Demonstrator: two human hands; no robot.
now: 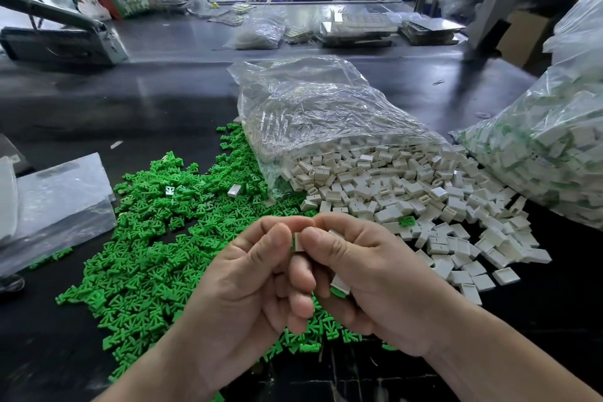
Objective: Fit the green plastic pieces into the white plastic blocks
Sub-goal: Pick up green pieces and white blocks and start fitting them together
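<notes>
Two bare hands are pinching a small white plastic block (298,242) together above a dark counter (169,101).

The left hand (241,297) and the right hand (368,281) are both curling closed, thumbs meeting on the block; the right hand is also cupping another white block with a green edge (339,287) against its palm. Below and to the left, a heap of small green plastic pieces (146,254) is spreading over the counter. To the right, loose white plastic blocks (408,199) are spilling from a crumpled clear plastic bag (310,108), which is lying over part of the green heap. A second full clear bag (554,140) is sitting at the far right, and flat clear sheets (55,202) are lying at the left.
</notes>
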